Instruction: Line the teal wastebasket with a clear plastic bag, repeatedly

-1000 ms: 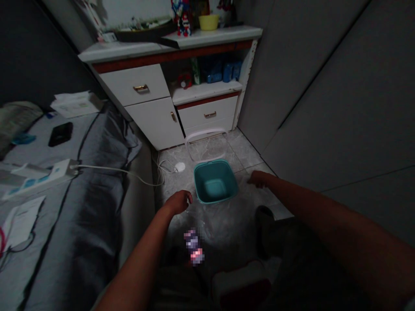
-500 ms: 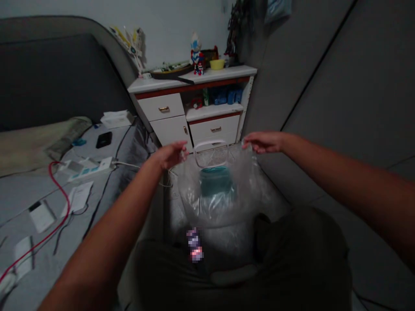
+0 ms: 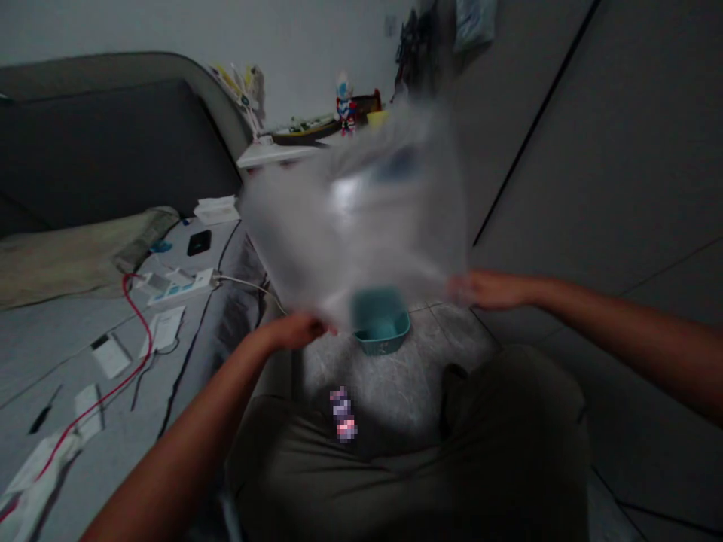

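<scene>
A clear plastic bag point(image 3: 361, 218) is stretched between my hands, puffed up and blurred by motion. My left hand point(image 3: 302, 329) is closed on its lower left edge. On the lower right edge, my right hand point(image 3: 474, 289) grips the plastic, its fingertips smeared. Below the bag a teal bin point(image 3: 382, 335) stands on the tiled floor, its back part veiled by the plastic. The bag hides most of the white cabinet behind.
On the left, the bed point(image 3: 169, 361) holds a power strip point(image 3: 181, 287), a red cable point(image 3: 147, 324), a phone point(image 3: 199, 242) and a tissue pack point(image 3: 217, 210). A white cabinet point(image 3: 276, 153) with a toy figure point(image 3: 346, 105) stands behind. Grey panels point(image 3: 610, 181) rise on the right.
The bag has swung up from hanging in front of the bin to billowing above my hands. Both hands appear lower in view, and the bin's front now shows uncovered. Its white handle no longer shows.
</scene>
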